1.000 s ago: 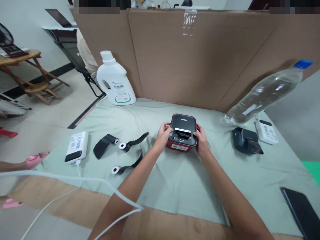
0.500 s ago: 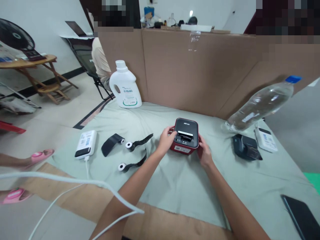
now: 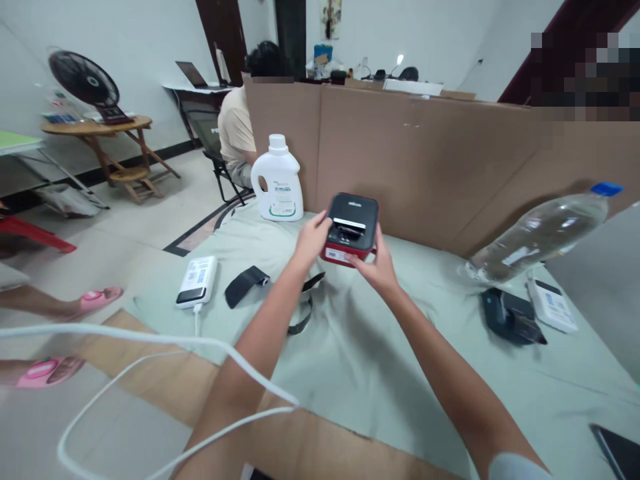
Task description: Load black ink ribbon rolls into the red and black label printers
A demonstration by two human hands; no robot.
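A small black-and-red label printer [image 3: 353, 227] is held up over the green cloth, its dark top with a slot facing me. My left hand [image 3: 313, 239] grips its left side, the thumb near the slot. My right hand [image 3: 377, 265] is closed around the right side and the lower front edge. Below my left forearm lie black strips [image 3: 303, 323], partly hidden by the arm. Another black strip on a small roll [image 3: 247, 285] lies further left.
A white power bank [image 3: 197, 283] with a cable [image 3: 235, 357] stands left. A white jug [image 3: 279, 180] is by the cardboard wall [image 3: 400, 153]. To the right are a large clear bottle [image 3: 543, 233], a dark device [image 3: 510, 317], a white box [image 3: 553, 305] and a phone [image 3: 617, 450]. A person [image 3: 237, 127] sits behind.
Both hands have lifted the printer off the cloth and moved it away from me, towards the cardboard wall. My right hand has shifted its grip to the lower front. The camera view has shifted.
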